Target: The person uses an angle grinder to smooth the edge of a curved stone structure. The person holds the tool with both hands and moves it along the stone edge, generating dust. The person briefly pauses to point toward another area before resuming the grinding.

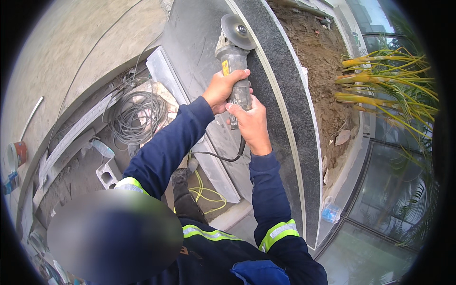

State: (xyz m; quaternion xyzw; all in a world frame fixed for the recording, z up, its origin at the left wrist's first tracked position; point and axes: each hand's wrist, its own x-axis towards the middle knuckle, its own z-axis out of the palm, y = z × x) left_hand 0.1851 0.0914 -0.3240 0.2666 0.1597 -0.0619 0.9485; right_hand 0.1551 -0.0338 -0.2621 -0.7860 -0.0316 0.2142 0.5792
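Note:
I hold a grey angle grinder [231, 54] with both hands, its body pointing away from me. My left hand [225, 90] wraps round the middle of its body, and my right hand [251, 124] is closed on the rear end. The round cutting disc [232, 27] at its head lies along a pale narrow strip [285, 114] set in a dark stone slab [289, 76]. Whether the disc touches the strip or slab, I cannot tell. A black power cord [223, 157] loops back from the grinder's rear.
Left of the slab lie a coil of grey cable [137, 118], a hollow concrete block [109, 173] and a bucket [17, 156]. Yellow-green cable [209, 197] lies by my foot. To the right are a soil bed [327, 95], plants [380, 80] and glass panels [384, 185].

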